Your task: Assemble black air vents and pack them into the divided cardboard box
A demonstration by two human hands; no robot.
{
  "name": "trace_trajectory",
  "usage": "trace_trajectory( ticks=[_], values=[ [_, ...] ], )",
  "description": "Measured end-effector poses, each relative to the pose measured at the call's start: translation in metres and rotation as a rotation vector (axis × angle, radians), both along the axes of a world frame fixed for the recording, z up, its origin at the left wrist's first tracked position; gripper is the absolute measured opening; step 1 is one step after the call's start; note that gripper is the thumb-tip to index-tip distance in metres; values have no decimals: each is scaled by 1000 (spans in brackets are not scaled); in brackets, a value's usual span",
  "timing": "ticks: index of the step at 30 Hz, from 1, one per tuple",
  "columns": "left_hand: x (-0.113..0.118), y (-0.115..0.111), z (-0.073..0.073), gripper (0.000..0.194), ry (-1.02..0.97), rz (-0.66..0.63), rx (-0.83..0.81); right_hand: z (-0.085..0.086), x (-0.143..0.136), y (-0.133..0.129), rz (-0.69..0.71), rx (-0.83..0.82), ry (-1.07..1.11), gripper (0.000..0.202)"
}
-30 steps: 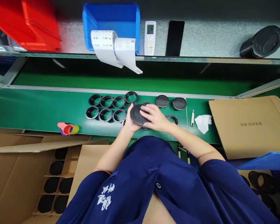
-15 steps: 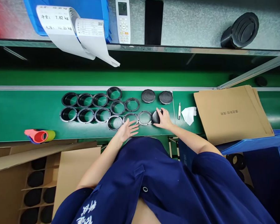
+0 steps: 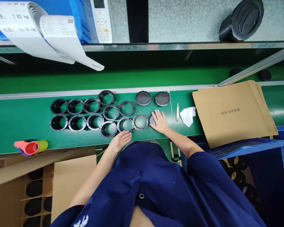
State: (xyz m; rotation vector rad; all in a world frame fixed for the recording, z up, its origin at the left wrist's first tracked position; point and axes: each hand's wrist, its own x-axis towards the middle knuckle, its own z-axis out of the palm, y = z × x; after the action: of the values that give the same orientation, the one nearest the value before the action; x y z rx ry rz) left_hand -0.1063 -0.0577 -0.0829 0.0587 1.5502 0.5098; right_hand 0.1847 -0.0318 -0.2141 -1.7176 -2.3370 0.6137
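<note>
My right hand (image 3: 160, 122) lies flat, fingers stretched out, over a round black lidded piece (image 3: 152, 120) at the right end of the front row. Most of that piece is hidden under the palm. My left hand (image 3: 120, 141) is open, palm turned inward, at the bench's front edge. Its fingertips are just below a black ring-shaped piece (image 3: 118, 125), and nothing is in it. A thin black ring (image 3: 140, 115) sits between the two hands. Two more round black lidded pieces (image 3: 143, 98) (image 3: 162, 99) stand behind my right hand.
Several open black cylinders (image 3: 77, 123) fill two rows leftward. Right of my hand lie a cutter knife (image 3: 177, 112), white paper (image 3: 188, 116) and cardboard sheets (image 3: 235, 113). Tape rolls (image 3: 31, 147) sit at the front left. A partitioned carton (image 3: 73, 179) and a blue bin (image 3: 269, 179) flank me.
My right hand has gone from gripping the lidded piece at its sides to lying flat on top of it. My left hand has drawn slightly back. The camera view has shifted.
</note>
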Motion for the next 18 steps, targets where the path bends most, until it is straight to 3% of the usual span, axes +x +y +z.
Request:
trace_trajectory(
  ticks=[4, 8, 10, 13, 15, 18],
  values=[
    [12, 9, 1, 22, 13, 7, 24, -16, 1, -11, -5, -49, -11, 82],
    [17, 13, 1, 20, 63, -50, 64, -11, -2, -4, -74, -10, 18, 75],
    [18, 20, -1, 23, 149, -238, 144, -2, -1, 19, -114, 45, 50, 71],
    [30, 48, -4, 29, 327, -557, 317, 10, 12, 74, -209, 67, 24, 73],
    [50, 71, 0, 33, 419, -615, 417, 19, 23, 104, -272, -45, -37, 86],
    [94, 99, 9, 51, 537, -588, 572, 22, 39, 112, -241, -307, -95, 107]
  ],
)
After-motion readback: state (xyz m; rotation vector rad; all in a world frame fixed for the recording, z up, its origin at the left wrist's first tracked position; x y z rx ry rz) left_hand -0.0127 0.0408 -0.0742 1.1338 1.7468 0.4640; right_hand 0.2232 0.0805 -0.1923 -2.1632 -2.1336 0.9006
